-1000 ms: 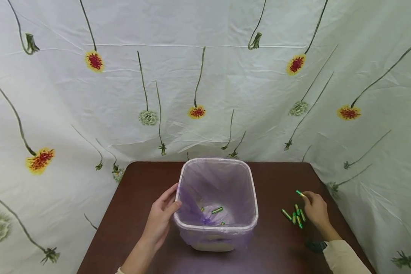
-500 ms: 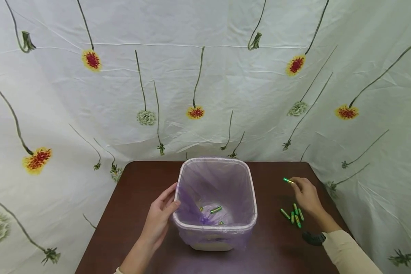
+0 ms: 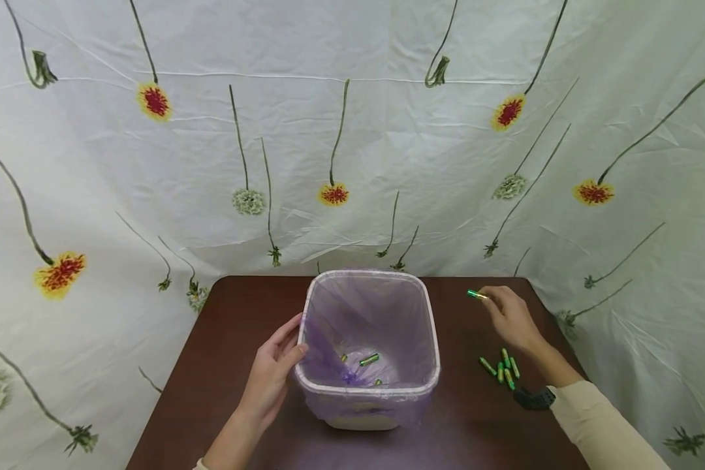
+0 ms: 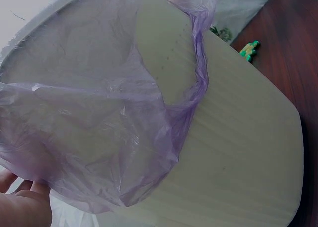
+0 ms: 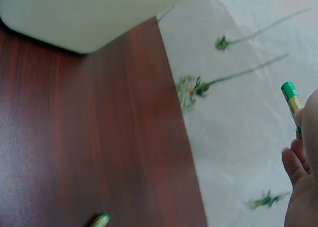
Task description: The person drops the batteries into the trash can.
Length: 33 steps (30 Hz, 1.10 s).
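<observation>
A pale trash bin [image 3: 361,423] lined with a thin purple plastic bag [image 3: 382,313] stands on the dark wooden table. My left hand [image 3: 273,365] grips its left rim, thumb over the edge and fingers along the outside wall. In my right hand [image 3: 511,316], thumb and fingers pinch a green and gold battery [image 3: 476,294] above the table, to the right of the bin; its green end shows in the right wrist view. Several matching batteries [image 3: 501,372] lie in a loose group on the table below that hand. A few more [image 3: 369,360] lie at the bottom of the lined bin.
The brown table [image 3: 252,307] ends at a white cloth backdrop [image 3: 411,143] printed with flowers, which hangs behind and on both sides. A dark watch band [image 3: 534,399] is around my right wrist.
My right hand has moved left and away from me with the battery, off the group on the table toward the bin. The left hand keeps its grip on the rim.
</observation>
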Available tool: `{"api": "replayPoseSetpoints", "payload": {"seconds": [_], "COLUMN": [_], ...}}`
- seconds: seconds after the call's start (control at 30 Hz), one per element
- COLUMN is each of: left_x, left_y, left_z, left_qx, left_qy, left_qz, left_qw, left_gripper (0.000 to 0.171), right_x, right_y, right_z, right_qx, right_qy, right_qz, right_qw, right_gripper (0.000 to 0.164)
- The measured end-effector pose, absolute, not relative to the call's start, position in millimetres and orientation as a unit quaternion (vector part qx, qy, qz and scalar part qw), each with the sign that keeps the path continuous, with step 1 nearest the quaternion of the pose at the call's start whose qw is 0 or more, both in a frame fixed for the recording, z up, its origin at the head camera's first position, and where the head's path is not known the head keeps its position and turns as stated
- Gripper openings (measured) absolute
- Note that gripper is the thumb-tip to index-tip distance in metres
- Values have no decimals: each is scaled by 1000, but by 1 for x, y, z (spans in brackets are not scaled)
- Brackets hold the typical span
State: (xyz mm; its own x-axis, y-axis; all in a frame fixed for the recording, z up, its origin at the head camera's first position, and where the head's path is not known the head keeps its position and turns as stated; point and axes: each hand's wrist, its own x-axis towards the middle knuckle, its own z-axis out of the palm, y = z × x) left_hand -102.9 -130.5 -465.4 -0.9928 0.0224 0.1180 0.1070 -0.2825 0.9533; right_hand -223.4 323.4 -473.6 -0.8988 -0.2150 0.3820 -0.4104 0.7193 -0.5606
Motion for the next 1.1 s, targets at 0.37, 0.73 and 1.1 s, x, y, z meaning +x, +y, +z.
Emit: {"api": "replayPoseSetpoints", "payload": {"seconds": [0.37,0.73,1.1], "left_x": [-104,-107,-112], "left_y": [-133,-133,-134], "left_z": [-464,-460,-460], "left_qx": [-51,-54,-50], "left_qy": [-601,-597,-597], "left_qz": [-798,-800,-801], "left_qw": [21,20,16], "left_gripper": [61,61,61], "right_x": [-234,-238,-242], "right_y": [285,243,211], "right_z": [-432,-397,-379], "right_qx": [241,295,342], "right_qy": [-902,-882,-864], "right_qz": [331,342,357], "right_qw": [138,133,91], "right_gripper": [19,16,17]}}
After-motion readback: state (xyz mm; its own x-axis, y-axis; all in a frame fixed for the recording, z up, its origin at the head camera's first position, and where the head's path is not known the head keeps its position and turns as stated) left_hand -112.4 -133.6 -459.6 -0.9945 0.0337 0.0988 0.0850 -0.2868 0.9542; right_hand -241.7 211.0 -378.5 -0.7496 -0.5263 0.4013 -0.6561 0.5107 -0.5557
